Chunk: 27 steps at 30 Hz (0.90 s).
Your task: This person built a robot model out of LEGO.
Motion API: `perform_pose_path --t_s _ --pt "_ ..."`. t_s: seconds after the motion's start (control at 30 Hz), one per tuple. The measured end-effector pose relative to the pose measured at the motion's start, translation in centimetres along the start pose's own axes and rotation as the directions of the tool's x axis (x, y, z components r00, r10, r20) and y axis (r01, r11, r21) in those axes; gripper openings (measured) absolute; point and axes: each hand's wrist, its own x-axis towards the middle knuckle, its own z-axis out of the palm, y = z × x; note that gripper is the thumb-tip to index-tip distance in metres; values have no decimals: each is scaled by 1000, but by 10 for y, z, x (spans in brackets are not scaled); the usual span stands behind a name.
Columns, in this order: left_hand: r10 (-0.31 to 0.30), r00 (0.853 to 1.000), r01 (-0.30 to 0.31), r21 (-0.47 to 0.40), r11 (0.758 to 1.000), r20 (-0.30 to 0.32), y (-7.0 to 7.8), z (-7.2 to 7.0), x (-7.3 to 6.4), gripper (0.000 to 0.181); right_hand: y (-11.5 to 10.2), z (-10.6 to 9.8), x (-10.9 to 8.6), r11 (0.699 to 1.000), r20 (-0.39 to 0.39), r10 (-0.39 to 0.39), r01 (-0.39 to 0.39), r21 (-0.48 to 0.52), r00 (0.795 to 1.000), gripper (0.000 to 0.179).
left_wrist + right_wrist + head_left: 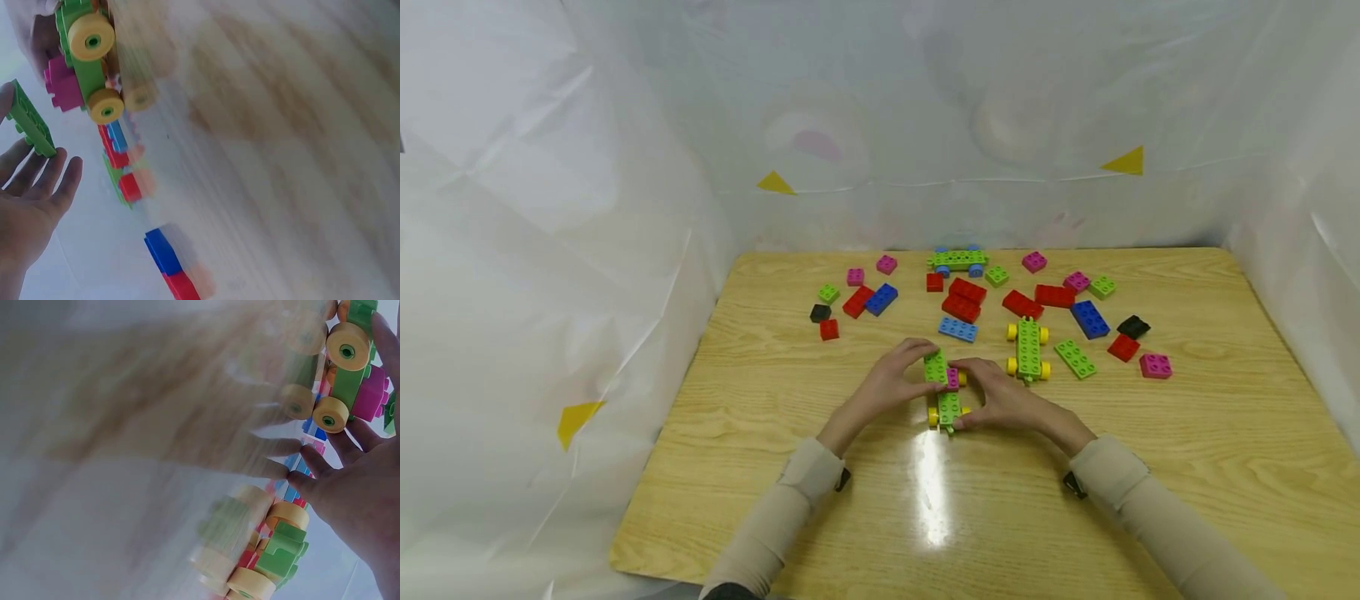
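Note:
My left hand (893, 380) pinches a flat green brick (935, 365) between thumb and fingers. The left wrist view shows this brick (32, 122) tilted and raised apart from the car base beside it. My right hand (1009, 400) holds that green car base (949, 408), thumb at its near end and fingers along its right side. Its yellow wheels (349, 347) stand on the table. A magenta brick (952, 379) is fixed on top of the base, with its studs facing up. From the head, the flat green brick overlaps the base's far end.
A second green car base with yellow wheels (1028, 348) stands right of the hands, next to a flat green brick (1075, 358). Farther back are a light blue brick (958, 329), several red bricks (961, 308) and a blue-wheeled green base (958, 259). White sheeting (880, 125) surrounds the table (737, 500).

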Motion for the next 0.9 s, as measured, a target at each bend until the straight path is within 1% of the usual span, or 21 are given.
perform_pose_path --t_s 0.17,0.3,0.47,0.63,0.7,0.9 --pt "33 999 -32 -27 999 13 4 6 1 58 1 1 0 1000 -4 4 -4 -8 1000 99" --pt "46 999 -45 -30 999 19 6 11 1 59 2 2 0 1000 -1 15 -15 -20 1000 101" --pt "18 999 -16 -28 999 50 6 15 1 60 2 2 -1 1000 2 24 -23 -20 1000 103" --pt "-13 997 12 4 1000 70 7 16 2 63 0 0 -2 1000 3 26 -26 -5 1000 103" --pt "-12 997 10 20 1000 72 8 17 3 63 0 0 -2 1000 3 30 -30 -2 1000 103" --pt "2 998 -4 31 1000 68 8 21 5 63 -2 -1 -1 999 1 33 -33 -8 999 101"
